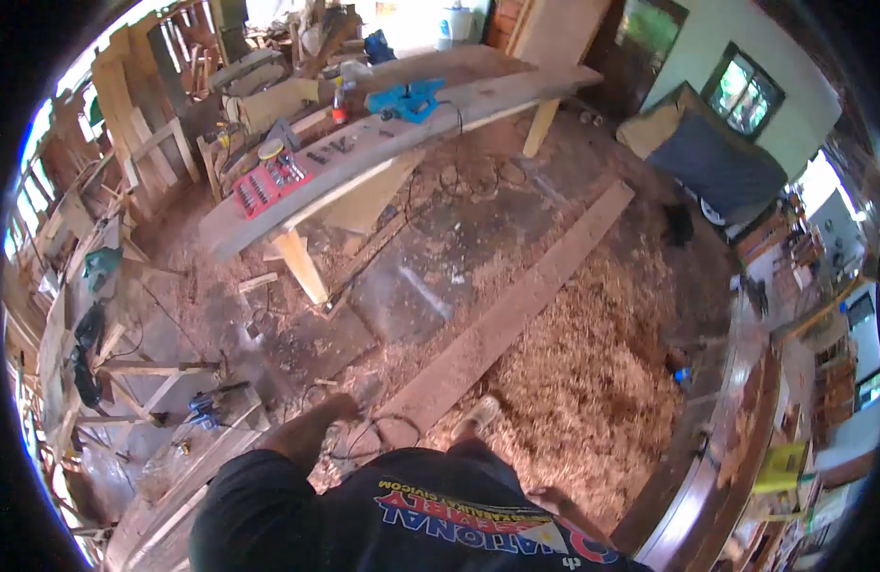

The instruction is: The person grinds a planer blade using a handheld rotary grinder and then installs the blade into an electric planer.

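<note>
My left hand (343,409) hangs low over the floor, beside the near end of a long wooden plank (516,324). A dark cable (402,419) loops across that end of the plank, close to the hand; whether the fingers touch it cannot be made out. My right hand (549,499) is down at my side, above a thick spread of wood shavings (593,381), partly covered by my dark printed shirt (402,515). The fingers of both hands are too small and unclear to read. One shoe (482,413) shows next to the plank.
A long workbench (488,93) bears a blue tool (407,100), a red socket set (268,186) and a bottle (340,105). At left lies a blue power tool (204,412) near timber trestles. A covered bulky object (712,157) stands by the far wall. Long boards (716,448) line the right.
</note>
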Tool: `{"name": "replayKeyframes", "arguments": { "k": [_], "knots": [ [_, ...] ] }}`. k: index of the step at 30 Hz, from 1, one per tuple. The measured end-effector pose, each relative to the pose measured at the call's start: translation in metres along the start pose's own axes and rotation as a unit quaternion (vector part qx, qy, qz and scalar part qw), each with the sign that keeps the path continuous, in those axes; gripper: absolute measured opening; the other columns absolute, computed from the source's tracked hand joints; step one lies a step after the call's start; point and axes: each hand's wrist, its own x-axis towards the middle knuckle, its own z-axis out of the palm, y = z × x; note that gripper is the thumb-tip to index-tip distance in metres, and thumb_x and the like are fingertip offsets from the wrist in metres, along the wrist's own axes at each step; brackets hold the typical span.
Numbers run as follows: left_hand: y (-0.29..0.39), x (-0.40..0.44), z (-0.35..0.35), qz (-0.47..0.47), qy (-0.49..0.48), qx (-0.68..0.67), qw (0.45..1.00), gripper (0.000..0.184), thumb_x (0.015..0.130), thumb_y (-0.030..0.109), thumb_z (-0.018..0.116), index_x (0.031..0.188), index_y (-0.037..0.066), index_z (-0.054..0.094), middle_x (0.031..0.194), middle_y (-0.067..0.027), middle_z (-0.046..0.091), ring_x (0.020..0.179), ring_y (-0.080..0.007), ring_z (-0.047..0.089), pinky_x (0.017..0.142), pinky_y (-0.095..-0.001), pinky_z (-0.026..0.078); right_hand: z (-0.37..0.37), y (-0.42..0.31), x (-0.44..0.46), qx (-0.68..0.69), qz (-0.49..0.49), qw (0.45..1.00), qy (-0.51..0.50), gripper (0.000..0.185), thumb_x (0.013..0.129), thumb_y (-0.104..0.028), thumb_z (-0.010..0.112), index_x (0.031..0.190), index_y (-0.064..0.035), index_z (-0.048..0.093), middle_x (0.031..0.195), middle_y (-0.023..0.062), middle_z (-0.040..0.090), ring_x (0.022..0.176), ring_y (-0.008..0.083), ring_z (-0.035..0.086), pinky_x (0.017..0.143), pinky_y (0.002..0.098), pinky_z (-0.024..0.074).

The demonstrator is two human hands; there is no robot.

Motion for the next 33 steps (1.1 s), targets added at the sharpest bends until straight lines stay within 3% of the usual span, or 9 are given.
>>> {"name": "replayKeyframes", "arguments": {
  "k": [1, 3, 5, 8, 12, 18, 24, 31, 33],
  "knots": [
    [-0.019, 0.017, 0.001, -0.016, 0.007, -0.016, 1.0, 0.058, 0.097, 0.066, 0.066, 0.113, 0.014, 0.084, 0.111, -0.0156, 0.082, 0.107, -0.0394, 0.077, 0.093, -0.0541, 0.062, -0.084, -0.006, 0.01, 0.212, 0.181, 0.951, -0.132, 0.045, 0.108, -0.035, 0.052, 0.148, -0.0284, 0.07, 0.151, 0.005, 0.07, 0.132, 0.0308, 0.069, 0.112, 0.047, 0.0551],
    [-0.045, 0.03, 0.003, -0.048, 0.001, -0.051, 0.998, 0.057, 0.098, 0.066, 0.066, 0.116, 0.014, 0.082, 0.112, -0.0175, 0.082, 0.109, -0.0399, 0.077, 0.094, -0.0542, 0.061, -0.1, 0.064, 0.007, 0.158, 0.04, 0.983, -0.083, 0.049, 0.11, -0.05, 0.048, 0.146, -0.0273, 0.072, 0.152, 0.0109, 0.069, 0.135, 0.0323, 0.068, 0.114, 0.0455, 0.0529],
    [-0.045, 0.027, -0.039, -0.074, -0.014, -0.024, 0.997, 0.054, 0.1, 0.063, 0.066, 0.117, 0.014, 0.081, 0.109, -0.0196, 0.081, 0.106, -0.0406, 0.078, 0.093, -0.0542, 0.062, -0.111, 0.117, 0.019, 0.167, 0.061, 0.982, -0.069, 0.052, 0.108, -0.055, 0.054, 0.147, -0.0266, 0.073, 0.15, 0.0137, 0.07, 0.134, 0.032, 0.068, 0.113, 0.0419, 0.0532],
    [-0.04, 0.028, -0.147, -0.13, 0.007, -0.049, 0.99, 0.048, 0.1, 0.057, 0.068, 0.112, 0.013, 0.082, 0.102, -0.0197, 0.081, 0.097, -0.0416, 0.078, 0.087, -0.0551, 0.063, -0.201, 0.196, 0.046, 0.513, 0.218, 0.828, -0.065, 0.052, 0.098, -0.039, 0.076, 0.142, -0.0117, 0.075, 0.138, 0.0124, 0.078, 0.117, 0.0202, 0.076, 0.105, 0.0379, 0.0583],
    [-0.05, 0.063, -0.209, -0.14, 0.131, -0.058, 0.98, 0.03, 0.095, 0.041, 0.07, 0.106, 0.016, 0.083, 0.099, -0.0158, 0.081, 0.09, -0.0385, 0.078, 0.079, -0.0536, 0.063, -0.316, 0.279, 0.098, 0.216, 0.187, 0.958, 0.034, 0.046, 0.103, -0.04, 0.066, 0.135, -0.0065, 0.072, 0.123, 0.0185, 0.08, 0.11, 0.0332, 0.078, 0.086, 0.0509, 0.0632],
    [-0.063, 0.104, -0.267, -0.074, 0.221, -0.094, 0.968, 0.024, 0.097, 0.037, 0.069, 0.104, 0.019, 0.083, 0.099, -0.0115, 0.081, 0.089, -0.0334, 0.078, 0.076, -0.0505, 0.063, -0.418, 0.312, 0.178, 0.127, 0.192, 0.973, -0.002, 0.052, 0.105, -0.05, 0.061, 0.135, -0.0087, 0.071, 0.115, 0.0219, 0.08, 0.115, 0.0374, 0.077, 0.093, 0.0562, 0.0611],
    [-0.112, 0.183, -0.294, -0.188, 0.215, -0.212, 0.935, 0.035, 0.098, 0.046, 0.07, 0.106, 0.015, 0.083, 0.099, -0.0161, 0.08, 0.097, -0.0356, 0.079, 0.084, -0.0529, 0.062, -0.469, 0.318, 0.238, 0.264, 0.216, 0.926, -0.163, 0.048, 0.105, -0.041, 0.06, 0.139, -0.0099, 0.074, 0.122, 0.0186, 0.081, 0.117, 0.035, 0.077, 0.103, 0.0495, 0.0598],
    [-0.233, 0.252, -0.432, -0.171, 0.387, -0.419, 0.803, 0.044, 0.098, 0.054, 0.074, 0.11, 0.013, 0.085, 0.103, -0.0201, 0.081, 0.091, -0.0346, 0.079, 0.089, -0.0487, 0.061, -0.531, 0.466, 0.313, 0.146, 0.164, 0.958, -0.184, 0.044, 0.1, -0.038, 0.061, 0.132, -0.0123, 0.077, 0.123, 0.0191, 0.08, 0.115, 0.0366, 0.076, 0.103, 0.0489, 0.0591],
    [-0.274, 0.262, -0.472, -0.166, 0.434, -0.487, 0.739, 0.044, 0.104, 0.046, 0.068, 0.119, 0.006, 0.081, 0.091, -0.0141, 0.08, 0.079, -0.0276, 0.075, 0.076, -0.0507, 0.059, -0.575, 0.491, 0.348, 0.089, 0.154, 0.969, -0.174, 0.041, 0.1, -0.034, 0.061, 0.13, -0.0109, 0.077, 0.122, 0.0196, 0.079, 0.114, 0.0373, 0.076, 0.103, 0.0491, 0.0589]
  ]
}}
